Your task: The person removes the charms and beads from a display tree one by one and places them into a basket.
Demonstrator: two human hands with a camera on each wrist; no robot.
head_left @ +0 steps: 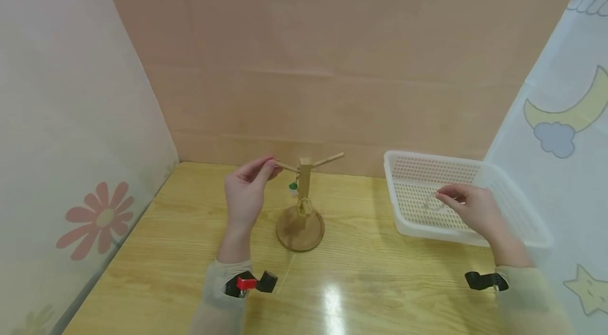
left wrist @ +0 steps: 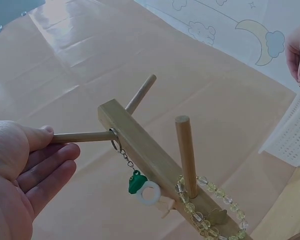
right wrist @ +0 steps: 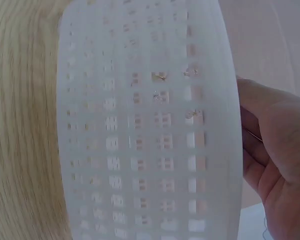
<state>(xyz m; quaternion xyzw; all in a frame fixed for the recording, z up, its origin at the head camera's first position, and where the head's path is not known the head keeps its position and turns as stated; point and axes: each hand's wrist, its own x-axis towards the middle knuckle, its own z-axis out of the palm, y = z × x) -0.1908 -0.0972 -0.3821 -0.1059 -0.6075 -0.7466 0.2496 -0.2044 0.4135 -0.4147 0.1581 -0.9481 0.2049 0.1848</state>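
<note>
A wooden stand (head_left: 305, 175) with pegs rises from a round base. My left hand (head_left: 244, 192) pinches the end of its left peg (left wrist: 85, 136) between thumb and index finger, the other fingers loosely bent. From that peg, close to the post, hangs a keychain (left wrist: 136, 182) with a metal ring, a green figure and a white ring. A bracelet of clear and yellow beads (left wrist: 234, 211) hangs on the front peg (left wrist: 186, 155). Over the white basket (head_left: 401, 228), my right hand (head_left: 477, 211) holds a clear beaded bracelet (head_left: 432, 203) by its fingertips; the basket wall partly hides it in the right wrist view.
The stand's right peg (head_left: 329, 159) points back and to the right. Behind the wooden table (head_left: 361, 271) stands a brown paper backdrop (head_left: 304, 60). Printed white sheets hang on both sides, the right one (head_left: 575, 182) close beside the basket.
</note>
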